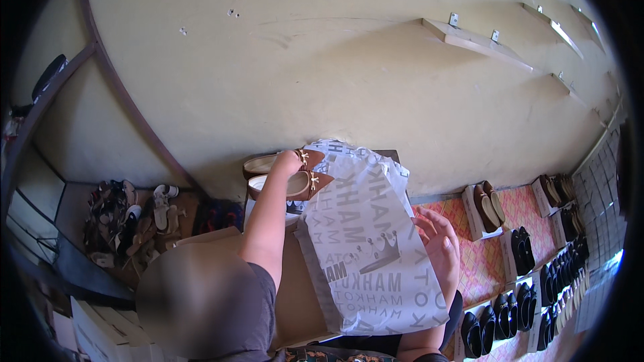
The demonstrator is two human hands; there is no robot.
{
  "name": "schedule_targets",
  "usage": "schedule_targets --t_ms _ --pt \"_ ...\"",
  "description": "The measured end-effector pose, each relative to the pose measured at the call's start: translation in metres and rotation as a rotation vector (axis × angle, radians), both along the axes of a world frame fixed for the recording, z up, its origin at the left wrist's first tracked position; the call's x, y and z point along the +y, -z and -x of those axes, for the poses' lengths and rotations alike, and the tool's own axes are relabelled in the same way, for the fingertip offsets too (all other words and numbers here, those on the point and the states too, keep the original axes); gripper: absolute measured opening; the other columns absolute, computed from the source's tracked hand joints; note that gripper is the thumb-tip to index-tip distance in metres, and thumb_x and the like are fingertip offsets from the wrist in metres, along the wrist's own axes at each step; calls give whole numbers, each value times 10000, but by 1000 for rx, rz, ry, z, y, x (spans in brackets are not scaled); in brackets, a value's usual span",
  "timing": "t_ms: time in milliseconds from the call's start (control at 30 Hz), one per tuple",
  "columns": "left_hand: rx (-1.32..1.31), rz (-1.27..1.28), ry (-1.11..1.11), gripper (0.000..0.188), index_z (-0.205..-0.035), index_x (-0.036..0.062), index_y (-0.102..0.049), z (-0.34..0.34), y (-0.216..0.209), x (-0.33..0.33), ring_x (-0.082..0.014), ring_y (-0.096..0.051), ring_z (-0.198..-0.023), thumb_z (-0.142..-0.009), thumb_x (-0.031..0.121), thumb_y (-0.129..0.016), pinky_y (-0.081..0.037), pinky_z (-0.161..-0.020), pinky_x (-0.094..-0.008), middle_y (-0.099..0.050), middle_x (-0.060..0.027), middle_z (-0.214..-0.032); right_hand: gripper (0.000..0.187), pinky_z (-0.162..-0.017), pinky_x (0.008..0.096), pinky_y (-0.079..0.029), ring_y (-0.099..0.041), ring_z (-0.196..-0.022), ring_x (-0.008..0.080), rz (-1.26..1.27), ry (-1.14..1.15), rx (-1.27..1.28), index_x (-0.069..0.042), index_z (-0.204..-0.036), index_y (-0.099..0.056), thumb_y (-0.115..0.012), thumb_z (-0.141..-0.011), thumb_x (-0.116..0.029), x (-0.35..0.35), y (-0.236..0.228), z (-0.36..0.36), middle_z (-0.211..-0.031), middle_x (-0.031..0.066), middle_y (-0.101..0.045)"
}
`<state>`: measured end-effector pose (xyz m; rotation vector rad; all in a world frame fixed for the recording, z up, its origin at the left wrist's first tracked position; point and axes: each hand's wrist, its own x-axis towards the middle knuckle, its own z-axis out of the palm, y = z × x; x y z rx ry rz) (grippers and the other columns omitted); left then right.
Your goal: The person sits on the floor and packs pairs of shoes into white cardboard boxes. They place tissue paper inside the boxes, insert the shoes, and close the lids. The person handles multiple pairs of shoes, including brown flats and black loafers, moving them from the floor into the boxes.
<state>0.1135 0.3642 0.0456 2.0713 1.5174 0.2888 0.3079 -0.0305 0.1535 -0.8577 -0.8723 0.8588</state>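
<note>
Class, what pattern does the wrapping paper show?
The wrapping paper shows grey lettering and a crown on a whitish ground; head view.

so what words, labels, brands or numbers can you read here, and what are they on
White wrapping sheet: repeated grey capital letters, large and small, around a crown shape; partly legible, but I don't copy out printed wording or brands.
White box by the brown shoes on the floor: any print is too small to read.

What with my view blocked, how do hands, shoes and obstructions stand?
Left hand at brown shoes, grip unclear. Right hand open, at edge of printed sheet. Sheet covers part of cardboard box.
</note>
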Motion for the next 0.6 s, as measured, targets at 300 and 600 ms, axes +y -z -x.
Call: schedule_targets --t_ms 300,600 --pt "-847 139 -23 226 -978 31 -570 58 -51 -9 -128 -584 -718 -763 55 -636 -463 -659 -258 -627 -43 -869 570 -1004 390 -301 -435 -1192 271 -8 -72 -79 12 -1243 -450 -542 -831 -371 -6 -6 4 -1320 157 -436" --pt "-1154 54 261 576 -1356 37 -310 100 -186 -153 -155 -504 -1104 -837 14 -557 -371 -960 -301 -540 -81 -1196 520 -990 355 -303 -381 -1253 252 -52 -122 -134 -15 -1264 -453 -520 -863 -339 -20 -6 0 -1350 129 -418"
